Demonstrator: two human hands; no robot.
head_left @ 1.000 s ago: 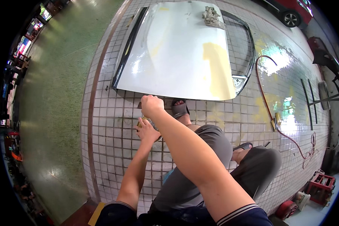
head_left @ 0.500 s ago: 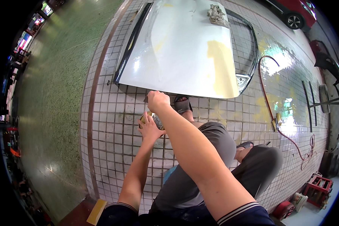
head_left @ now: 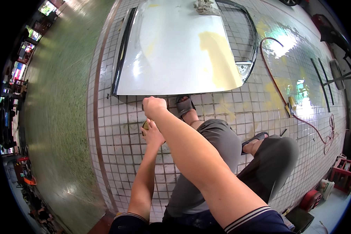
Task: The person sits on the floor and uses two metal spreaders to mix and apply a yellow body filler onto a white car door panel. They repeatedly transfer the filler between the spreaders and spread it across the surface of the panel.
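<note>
My left hand [head_left: 153,134] grips a round yellow and silvery tin [head_left: 146,125], low over the tiles, partly hidden by my fingers and right forearm. Just above it my right hand [head_left: 155,107] is closed on a small dark flat object [head_left: 144,105], mostly covered by the fingers. Both hands are below the bottom edge of a white car door [head_left: 171,58], which lies flat with a pale yellow patch [head_left: 218,62] on its right part. A crumpled rag [head_left: 206,7] sits at the door's far end. My sandalled foot [head_left: 184,104] is beside my right hand.
A red hose [head_left: 275,82] runs over the tiled floor with a yellow fitting [head_left: 289,107]. A black metal stand [head_left: 323,82], a tyre [head_left: 335,70] and red equipment [head_left: 344,173] are at the right. A green speckled floor [head_left: 58,109] extends along the left, with cluttered items [head_left: 15,117] at its edge.
My view has shifted slightly, with the door sitting higher and further left in the picture. My hands keep their hold on the tin and dark object, with only small movements.
</note>
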